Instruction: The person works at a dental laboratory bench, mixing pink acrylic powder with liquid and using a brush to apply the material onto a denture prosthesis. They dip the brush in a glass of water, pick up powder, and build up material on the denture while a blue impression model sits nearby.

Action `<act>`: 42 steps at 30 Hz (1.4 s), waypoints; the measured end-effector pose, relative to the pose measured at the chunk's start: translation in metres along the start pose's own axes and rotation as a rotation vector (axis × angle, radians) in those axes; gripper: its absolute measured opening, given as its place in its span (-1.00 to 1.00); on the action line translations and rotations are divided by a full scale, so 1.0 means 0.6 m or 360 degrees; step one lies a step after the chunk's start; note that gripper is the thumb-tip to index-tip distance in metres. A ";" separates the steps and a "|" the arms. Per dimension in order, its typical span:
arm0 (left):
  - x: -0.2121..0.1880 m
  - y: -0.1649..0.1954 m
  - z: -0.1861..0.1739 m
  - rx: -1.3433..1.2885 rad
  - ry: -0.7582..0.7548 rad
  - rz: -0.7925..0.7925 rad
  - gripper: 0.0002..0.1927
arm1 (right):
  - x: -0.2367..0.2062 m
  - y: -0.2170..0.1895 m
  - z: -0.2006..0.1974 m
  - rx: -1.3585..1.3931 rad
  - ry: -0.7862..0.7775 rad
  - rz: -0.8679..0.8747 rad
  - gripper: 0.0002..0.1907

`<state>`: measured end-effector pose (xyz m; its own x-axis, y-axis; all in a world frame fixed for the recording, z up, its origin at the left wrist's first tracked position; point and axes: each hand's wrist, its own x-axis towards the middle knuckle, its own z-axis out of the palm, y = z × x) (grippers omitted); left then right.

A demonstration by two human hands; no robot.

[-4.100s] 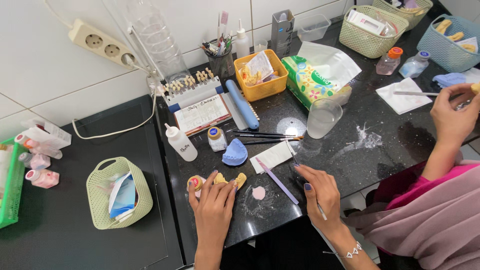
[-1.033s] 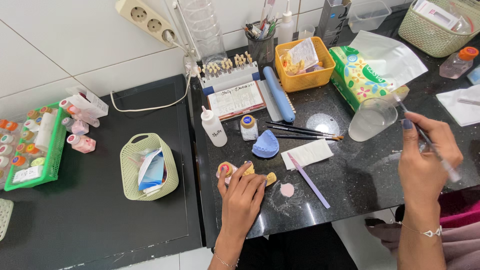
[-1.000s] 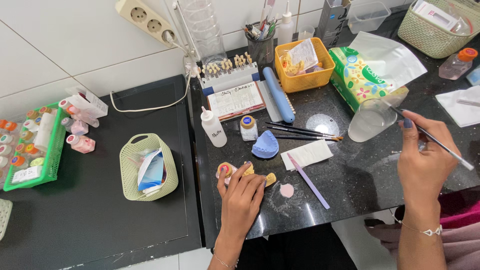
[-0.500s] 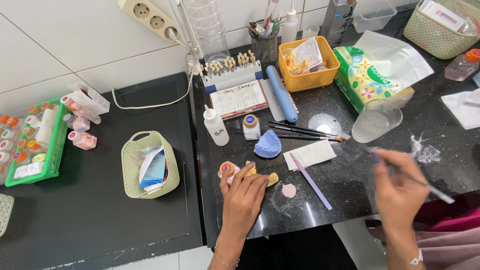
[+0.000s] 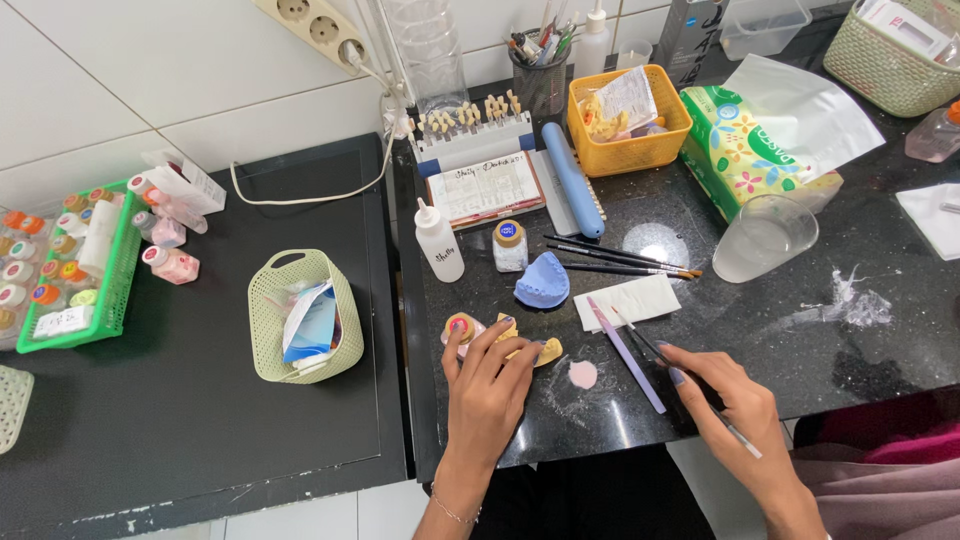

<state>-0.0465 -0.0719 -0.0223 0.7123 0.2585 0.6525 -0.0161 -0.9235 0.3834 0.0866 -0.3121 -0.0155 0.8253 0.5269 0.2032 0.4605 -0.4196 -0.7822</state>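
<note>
My left hand (image 5: 492, 382) rests on the black counter with its fingers holding a yellow dental model (image 5: 530, 346), beside a small pink-capped jar (image 5: 461, 328). My right hand (image 5: 733, 408) grips a thin brush (image 5: 650, 349) like a pen, its tip lying near a white folded tissue (image 5: 632, 299) and a lilac flat stick (image 5: 626, 340). A small pink blob (image 5: 582, 374) lies on the counter between my two hands.
A blue mould (image 5: 541, 282), white squeeze bottle (image 5: 438, 241), small jar (image 5: 509, 246), spare brushes (image 5: 620, 261) and a frosted cup (image 5: 761, 237) stand behind. Farther back are a yellow basket (image 5: 628, 118) and tissue pack (image 5: 748, 148). A green basket (image 5: 304, 314) sits left.
My right hand has come down from the frosted cup with the brush to the counter near the tissue. My left hand has stayed on the yellow model.
</note>
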 end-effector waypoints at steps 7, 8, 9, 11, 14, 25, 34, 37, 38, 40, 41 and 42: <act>0.009 0.008 -0.011 -0.0084 0.0109 0.0119 -0.73 | -0.004 0.049 0.001 -0.0159 -0.0100 -0.0384 -0.67; 0.011 0.009 -0.012 -0.0117 0.0125 0.0133 -0.72 | -0.006 0.061 0.002 -0.0142 -0.0095 -0.0416 -0.68; 0.012 0.011 -0.014 -0.0154 0.0135 0.0143 -0.73 | -0.012 0.070 0.008 -0.0089 -0.0061 -0.0167 -0.68; 0.014 0.014 -0.017 -0.0227 0.0163 0.0155 -0.74 | -0.021 0.080 0.025 0.0197 -0.0004 0.0124 -0.69; 0.016 0.016 -0.022 -0.0237 0.0164 0.0175 -0.74 | -0.023 0.072 0.059 0.1250 0.0077 -0.0155 -0.81; 0.019 0.017 -0.024 -0.0235 0.0138 0.0169 -0.75 | 0.005 0.035 0.069 0.0844 -0.0097 0.0039 -0.74; 0.020 0.018 -0.023 -0.0193 0.0146 0.0164 -0.77 | 0.016 0.042 0.075 0.0587 0.0053 0.0281 -0.77; 0.021 0.019 -0.024 -0.0194 0.0137 0.0155 -0.76 | 0.018 0.036 0.075 0.0529 0.0075 0.0330 -0.78; 0.021 0.019 -0.024 -0.0194 0.0133 0.0154 -0.76 | 0.018 0.034 0.076 0.0507 0.0083 0.0353 -0.78; 0.021 0.019 -0.024 -0.0198 0.0135 0.0159 -0.76 | 0.018 0.033 0.077 0.0549 0.0095 0.0353 -0.78; 0.021 0.019 -0.024 -0.0198 0.0138 0.0161 -0.77 | 0.019 0.034 0.078 0.0570 0.0101 0.0351 -0.79; 0.021 0.018 -0.024 -0.0199 0.0133 0.0164 -0.77 | 0.019 0.034 0.078 0.0549 0.0102 0.0352 -0.79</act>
<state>-0.0478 -0.0747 -0.0002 0.6419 0.1914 0.7425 -0.1769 -0.9053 0.3862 0.0903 -0.2799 -0.0567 0.9158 0.4001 0.0360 0.1422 -0.2392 -0.9605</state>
